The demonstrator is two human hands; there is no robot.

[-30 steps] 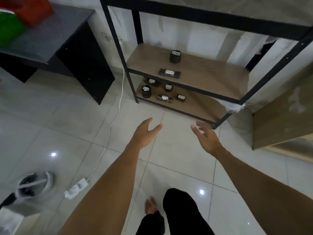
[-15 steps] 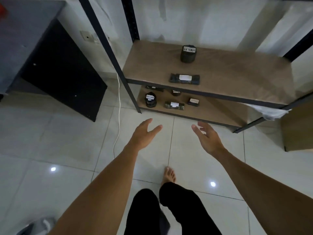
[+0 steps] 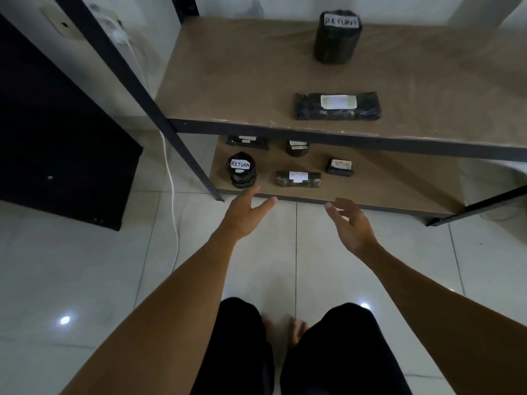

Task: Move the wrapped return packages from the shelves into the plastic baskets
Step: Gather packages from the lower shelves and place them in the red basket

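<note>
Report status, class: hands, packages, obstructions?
Left hand and right hand open, empty. Seven return packages on shelves; nearest, round package, untouched. Shelf post beside it.

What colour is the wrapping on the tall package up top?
Black, with a white label; the tall package shows in the head view.

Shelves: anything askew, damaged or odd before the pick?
Nothing stands out. Two wrapped packages sit on the upper shelf, five on the lower shelf, none toppled or torn. Some labels are too blurred to read.
</note>
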